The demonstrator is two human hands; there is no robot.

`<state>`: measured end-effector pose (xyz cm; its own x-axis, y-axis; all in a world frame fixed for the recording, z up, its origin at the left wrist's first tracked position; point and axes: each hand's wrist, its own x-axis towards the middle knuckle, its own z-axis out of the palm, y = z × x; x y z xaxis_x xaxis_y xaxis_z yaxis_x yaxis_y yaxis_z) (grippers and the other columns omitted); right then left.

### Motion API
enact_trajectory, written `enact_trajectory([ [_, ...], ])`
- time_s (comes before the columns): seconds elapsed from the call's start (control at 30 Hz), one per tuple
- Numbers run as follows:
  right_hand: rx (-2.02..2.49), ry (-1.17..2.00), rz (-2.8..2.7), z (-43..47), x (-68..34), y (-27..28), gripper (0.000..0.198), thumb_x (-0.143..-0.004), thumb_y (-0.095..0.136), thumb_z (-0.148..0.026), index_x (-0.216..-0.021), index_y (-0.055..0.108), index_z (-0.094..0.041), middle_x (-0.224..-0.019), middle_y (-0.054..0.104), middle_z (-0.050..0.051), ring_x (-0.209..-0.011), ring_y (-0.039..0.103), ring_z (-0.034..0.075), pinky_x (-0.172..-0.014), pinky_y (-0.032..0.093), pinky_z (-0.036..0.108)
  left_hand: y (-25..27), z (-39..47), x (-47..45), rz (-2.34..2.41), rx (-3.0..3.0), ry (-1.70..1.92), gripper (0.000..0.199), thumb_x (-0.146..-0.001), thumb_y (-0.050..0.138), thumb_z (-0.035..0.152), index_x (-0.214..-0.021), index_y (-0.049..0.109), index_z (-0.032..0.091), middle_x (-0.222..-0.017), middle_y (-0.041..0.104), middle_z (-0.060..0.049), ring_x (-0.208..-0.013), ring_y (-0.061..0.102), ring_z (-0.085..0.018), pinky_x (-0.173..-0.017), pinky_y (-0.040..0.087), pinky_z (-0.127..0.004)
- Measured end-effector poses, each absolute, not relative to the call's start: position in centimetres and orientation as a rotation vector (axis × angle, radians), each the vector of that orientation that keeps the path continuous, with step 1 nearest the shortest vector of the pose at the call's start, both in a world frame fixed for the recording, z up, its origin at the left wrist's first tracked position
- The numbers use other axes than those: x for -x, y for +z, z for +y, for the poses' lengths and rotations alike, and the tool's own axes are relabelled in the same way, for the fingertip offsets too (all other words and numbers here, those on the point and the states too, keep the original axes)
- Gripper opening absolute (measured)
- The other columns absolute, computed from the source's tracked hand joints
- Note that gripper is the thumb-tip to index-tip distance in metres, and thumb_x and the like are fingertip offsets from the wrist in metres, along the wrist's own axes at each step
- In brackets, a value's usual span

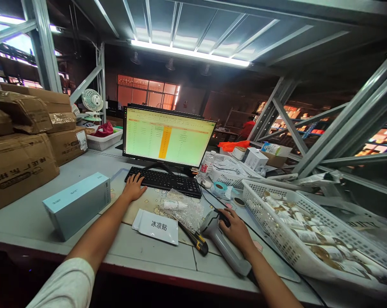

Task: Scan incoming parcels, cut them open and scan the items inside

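The keyboard (163,179) stands on the desk (142,255) as the landmark, with the left hand (134,187) laid over its left end, fingers spread apart on the keys and gripping nothing. In front of the keyboard's right end is the mouse (224,219), with the right hand (236,229) closed over it from the right, fingers bent across its top. A grey scanner (229,252) lies in front of the keyboard's right end too, its head just beside the mouse. Nearer to the keyboard's front edge, bubble wrap (193,211) is heaped about a white tube (175,205). Farther in front of the keyboard lie a white packet (158,226) printed with dark characters and, to the right of it, a black and yellow utility knife (199,244). Directly behind the keyboard rises a monitor (167,134), showing a spreadsheet with one orange column. Just beyond the keyboard's right end are a clear bottle (207,166) and a roll of blue tape (219,187); well to its right, a white basket (260,218) holds many small pale containers. Left of the keyboard and nearer the front lies a pale blue box (81,205); well left of it, cardboard boxes (16,164) are stacked, and a small fan (92,100) stands to the keyboard's left rear.
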<state>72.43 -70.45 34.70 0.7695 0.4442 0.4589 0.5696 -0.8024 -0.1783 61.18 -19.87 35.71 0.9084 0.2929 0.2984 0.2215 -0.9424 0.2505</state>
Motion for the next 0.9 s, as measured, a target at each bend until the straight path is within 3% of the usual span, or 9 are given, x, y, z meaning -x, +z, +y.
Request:
enact_trajectory([
  [0.17,2.642,-0.608,-0.805,-70.37,-72.40,34.66,0.048,-0.091,0.049,-0.036,-0.133,0.069,-0.023,-0.139,0.060,0.011,-0.116,0.066,0.030,-0.102,0.053,0.047,35.84,-20.00,-61.14,0.395,-2.861,0.483,0.070,-0.101,0.041,0.057,-0.160,0.040,0.020,-0.172,0.022,-0.011,-0.158,0.018,-0.039,-0.129,0.012,-0.056],
  [0.37,2.648,-0.621,-0.796,-70.33,-72.44,34.64,0.048,-0.091,0.049,-0.036,-0.133,0.069,-0.023,-0.138,0.060,0.012,-0.114,0.067,0.030,-0.100,0.054,0.047,36.01,-20.08,-61.25,0.377,-2.863,0.444,0.063,-0.100,0.041,0.058,-0.158,0.044,0.033,-0.173,0.021,-0.005,-0.158,0.017,-0.039,-0.127,0.015,-0.060],
  [0.9,2.575,-0.606,-0.896,-70.60,-72.73,34.49,0.048,-0.089,0.050,-0.036,-0.130,0.070,-0.024,-0.139,0.060,0.012,-0.118,0.065,0.030,-0.104,0.052,0.048,35.68,-20.06,-61.23,0.368,-2.828,0.497,0.066,-0.100,0.038,0.064,-0.159,0.043,0.033,-0.174,0.019,-0.004,-0.161,0.006,-0.038,-0.128,0.006,-0.060],
])
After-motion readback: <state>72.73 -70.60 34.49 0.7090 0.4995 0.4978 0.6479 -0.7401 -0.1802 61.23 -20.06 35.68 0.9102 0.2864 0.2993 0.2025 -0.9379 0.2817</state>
